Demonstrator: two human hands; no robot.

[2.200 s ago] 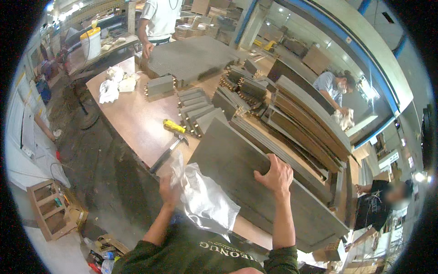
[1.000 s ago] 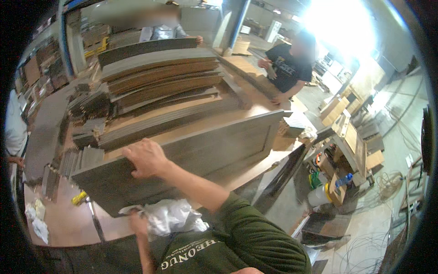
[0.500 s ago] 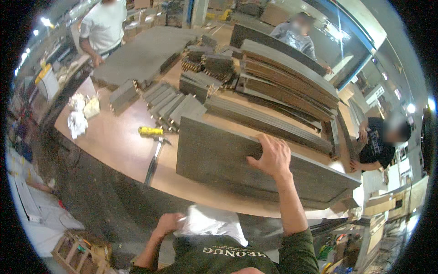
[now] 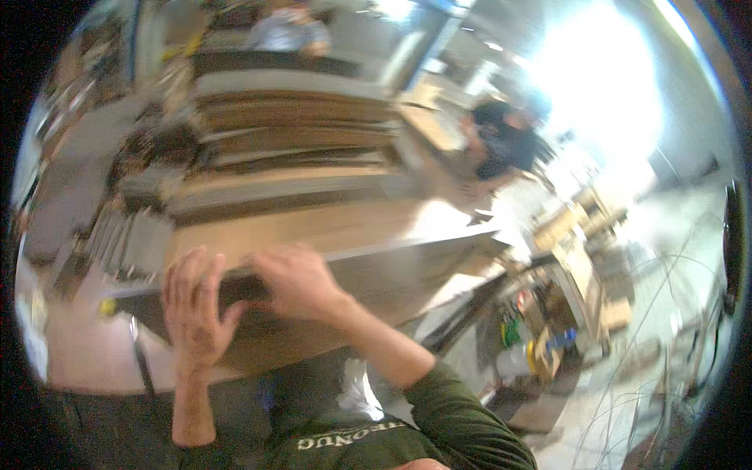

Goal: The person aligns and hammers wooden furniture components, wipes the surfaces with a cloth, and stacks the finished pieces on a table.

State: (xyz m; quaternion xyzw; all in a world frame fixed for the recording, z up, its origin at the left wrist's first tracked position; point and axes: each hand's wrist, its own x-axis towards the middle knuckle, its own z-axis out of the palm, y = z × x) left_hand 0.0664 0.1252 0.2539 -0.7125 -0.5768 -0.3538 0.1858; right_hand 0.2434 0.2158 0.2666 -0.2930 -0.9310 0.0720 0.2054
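A long dark grey board (image 4: 392, 274) stands tilted on its edge at the near side of the table, slanting up toward the right. My left hand (image 4: 196, 309) is at its left part, fingers reaching up over the top edge and thumb toward the right. Beside it, my right hand (image 4: 301, 282) grips the same top edge, its fingertips partly hidden behind the board. Motion blurs both hands. A crumpled white cloth or bag (image 4: 360, 389) shows against the front of my shirt, apart from both hands.
Stacked long boards (image 4: 290, 117) fill the far side of the table. Short grey pieces (image 4: 129, 239) lie at left, near a yellow-handled tool (image 4: 108, 307) and a dark-handled tool (image 4: 142, 360). One co-worker (image 4: 501, 141) stands at right, another (image 4: 290, 31) beyond the stack.
My view has swung to the right. My left hand has let go of the white cloth and come up to the board. My right hand has moved closer to it along the top edge.
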